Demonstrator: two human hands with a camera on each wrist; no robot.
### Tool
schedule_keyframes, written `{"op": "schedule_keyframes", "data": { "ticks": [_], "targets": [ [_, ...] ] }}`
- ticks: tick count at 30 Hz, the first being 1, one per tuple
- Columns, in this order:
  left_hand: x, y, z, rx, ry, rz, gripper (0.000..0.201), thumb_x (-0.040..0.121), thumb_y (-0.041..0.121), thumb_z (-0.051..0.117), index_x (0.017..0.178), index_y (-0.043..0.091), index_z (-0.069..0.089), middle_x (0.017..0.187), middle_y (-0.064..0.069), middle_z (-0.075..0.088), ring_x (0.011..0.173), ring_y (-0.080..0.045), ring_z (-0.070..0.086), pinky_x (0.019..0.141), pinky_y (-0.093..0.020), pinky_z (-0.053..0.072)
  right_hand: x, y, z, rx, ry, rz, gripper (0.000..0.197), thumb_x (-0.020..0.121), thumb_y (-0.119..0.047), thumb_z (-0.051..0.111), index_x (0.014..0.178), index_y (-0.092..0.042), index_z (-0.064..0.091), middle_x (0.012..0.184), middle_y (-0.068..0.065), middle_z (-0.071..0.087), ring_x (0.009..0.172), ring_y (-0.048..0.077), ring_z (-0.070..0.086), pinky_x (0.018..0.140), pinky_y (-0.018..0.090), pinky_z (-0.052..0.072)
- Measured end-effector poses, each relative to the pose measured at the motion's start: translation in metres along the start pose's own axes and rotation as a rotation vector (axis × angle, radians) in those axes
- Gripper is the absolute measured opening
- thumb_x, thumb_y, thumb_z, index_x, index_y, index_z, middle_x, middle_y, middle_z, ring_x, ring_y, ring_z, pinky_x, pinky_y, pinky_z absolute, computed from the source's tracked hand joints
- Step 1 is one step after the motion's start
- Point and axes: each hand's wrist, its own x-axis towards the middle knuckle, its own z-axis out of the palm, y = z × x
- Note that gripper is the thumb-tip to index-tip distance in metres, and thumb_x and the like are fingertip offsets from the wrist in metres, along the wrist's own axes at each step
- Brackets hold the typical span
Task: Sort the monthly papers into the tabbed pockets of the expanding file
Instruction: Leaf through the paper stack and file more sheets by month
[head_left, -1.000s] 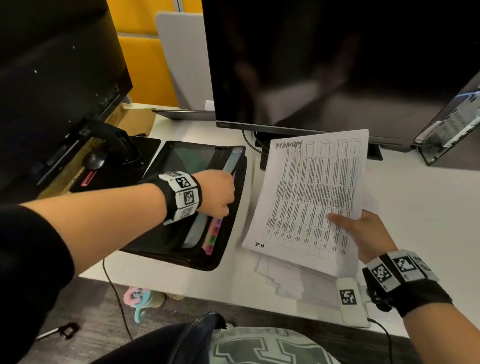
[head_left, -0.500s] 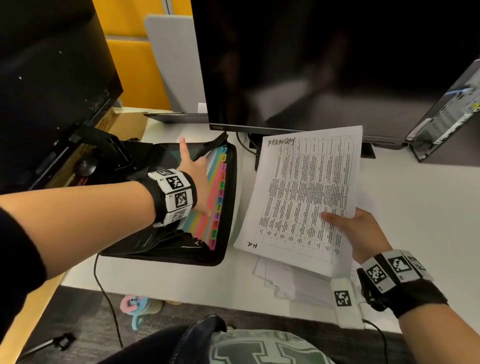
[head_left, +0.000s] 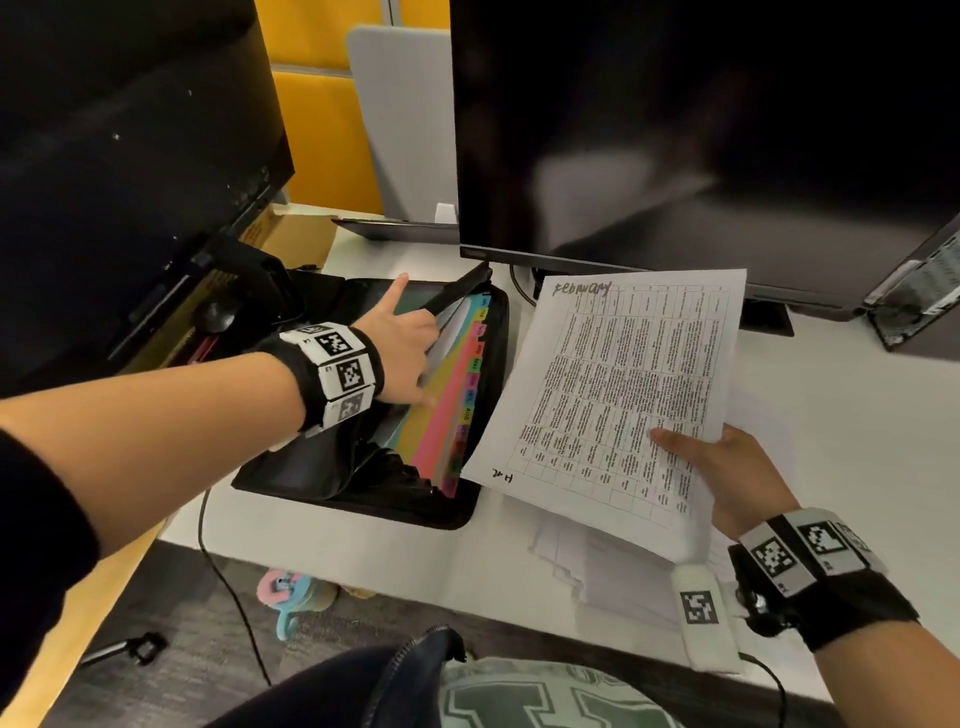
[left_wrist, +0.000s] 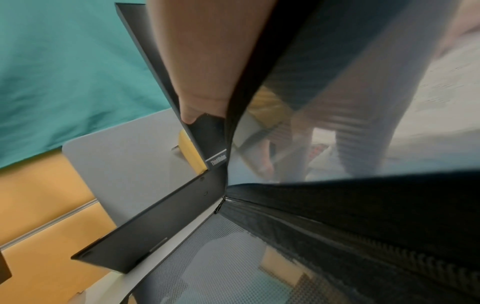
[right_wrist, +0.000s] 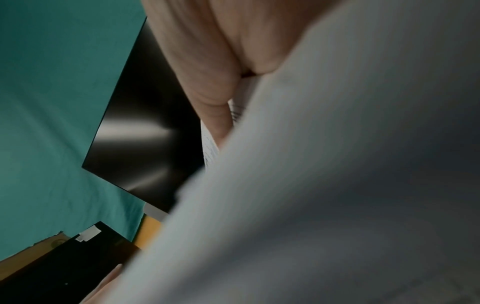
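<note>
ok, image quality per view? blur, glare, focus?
Head view: mostly sharp, February sheet heading readable, file tabs soft, monitor shows dull reflections. Left wrist view: wide-angle bending, file flap smeared. Right wrist view: sheet fills the frame out of focus, glare streak on monitor.

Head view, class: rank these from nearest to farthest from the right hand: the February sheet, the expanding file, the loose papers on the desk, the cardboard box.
1. February sheet: held in the right hand.
2. Loose papers: on the desk just below that hand.
3. Expanding file: to the left, across the sheet.
4. Cardboard box: far left, behind the file.
</note>
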Motion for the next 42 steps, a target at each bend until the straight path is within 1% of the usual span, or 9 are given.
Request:
{"op": "schedule_keyframes", "data": {
  "ticks": [4, 6, 9, 12, 14, 17, 28, 34, 42],
  "targets": [
    [-0.001, 0.002, 0.005, -0.095, 0.120, -0.047, 0.047, 0.088, 0.029, 0.045, 0.133, 0.019, 0.050, 0.144, -0.004, 0.032, 0.142, -0.020, 0.012, 0.111, -0.065, -0.004, 0.004, 0.002, 0.009, 0.040, -0.035, 0.033, 0.040, 0.070, -0.012, 0.075, 0.108, -0.005, 0.066, 0.107, 0.011, 0.070, 0.099, 0.028, 0.066, 0.096, 0.049, 0.047],
    [-0.002, 0.004, 0.005, -0.176, 0.170, -0.084, 0.056, 0.082, 0.025, 0.054, 0.137, 0.028, 0.042, 0.155, -0.007, 0.010, 0.145, -0.027, -0.004, 0.111, -0.065, -0.003, 0.006, 0.003, 0.013, 0.055, -0.059, 0.054, 0.042, 0.070, -0.011, 0.075, 0.110, -0.004, 0.065, 0.107, 0.012, 0.070, 0.099, 0.029, 0.066, 0.095, 0.050, 0.047],
    [-0.004, 0.005, 0.000, -0.289, 0.087, -0.172, 0.045, 0.083, 0.023, 0.055, 0.125, 0.039, 0.054, 0.158, -0.007, -0.009, 0.143, -0.037, -0.016, 0.110, -0.067, -0.002, 0.007, 0.003, 0.018, 0.054, -0.088, 0.094, 0.039, 0.072, -0.008, 0.073, 0.110, -0.003, 0.065, 0.107, 0.014, 0.070, 0.099, 0.030, 0.066, 0.092, 0.048, 0.049],
    [-0.006, 0.004, -0.007, -0.427, -0.020, -0.234, 0.042, 0.084, 0.020, 0.053, 0.124, 0.032, 0.058, 0.152, -0.013, 0.021, 0.139, -0.038, 0.020, 0.113, -0.056, 0.019, 0.007, 0.002, 0.025, 0.034, -0.145, 0.139, 0.033, 0.077, -0.003, 0.069, 0.109, -0.001, 0.064, 0.107, 0.016, 0.069, 0.099, 0.032, 0.066, 0.086, 0.046, 0.052],
    [-0.005, 0.003, -0.008, -0.553, -0.015, -0.233, 0.042, 0.083, 0.015, 0.051, 0.124, 0.023, 0.058, 0.133, -0.008, 0.049, 0.117, -0.029, 0.051, 0.098, -0.039, 0.044, 0.008, 0.000, 0.031, -0.008, -0.162, 0.157, 0.028, 0.078, -0.001, 0.068, 0.106, -0.002, 0.065, 0.103, 0.016, 0.071, 0.095, 0.031, 0.067, 0.077, 0.042, 0.055],
    [-0.004, 0.006, -0.009, -0.606, 0.001, -0.250, 0.036, 0.080, 0.011, 0.051, 0.115, 0.013, 0.063, 0.113, -0.008, 0.064, 0.095, -0.027, 0.063, 0.082, -0.035, 0.055, 0.014, -0.005, 0.039, -0.094, -0.180, 0.172, 0.031, 0.077, -0.002, 0.070, 0.107, -0.003, 0.066, 0.103, 0.016, 0.071, 0.094, 0.031, 0.068, 0.080, 0.044, 0.054],
    [-0.004, 0.010, -0.004, -0.690, 0.045, -0.265, 0.046, 0.084, 0.006, 0.047, 0.128, 0.013, 0.056, 0.128, -0.009, 0.057, 0.112, -0.028, 0.057, 0.091, -0.034, 0.049, 0.027, -0.045, 0.029, -0.154, -0.264, 0.239, 0.039, 0.078, -0.004, 0.065, 0.116, -0.002, 0.060, 0.110, 0.017, 0.068, 0.098, 0.033, 0.067, 0.079, 0.044, 0.056],
    [-0.001, 0.013, 0.006, -0.798, 0.083, -0.292, 0.055, 0.084, 0.005, 0.047, 0.137, 0.021, 0.049, 0.140, -0.004, 0.047, 0.118, -0.026, 0.053, 0.088, -0.030, 0.047, 0.015, -0.043, 0.015, -0.238, -0.360, 0.332, 0.049, 0.071, -0.009, 0.068, 0.119, -0.003, 0.059, 0.113, 0.019, 0.066, 0.105, 0.037, 0.063, 0.099, 0.053, 0.043],
    [0.000, 0.021, 0.007, -0.870, 0.109, -0.307, 0.047, 0.083, 0.006, 0.047, 0.127, 0.016, 0.059, 0.127, -0.009, 0.058, 0.110, -0.029, 0.058, 0.087, -0.031, 0.048, 0.015, -0.036, 0.037, -0.353, -0.496, 0.453, 0.050, 0.073, -0.008, 0.064, 0.121, -0.002, 0.056, 0.121, 0.021, 0.062, 0.117, 0.038, 0.055, 0.106, 0.054, 0.035]
  ]
}}
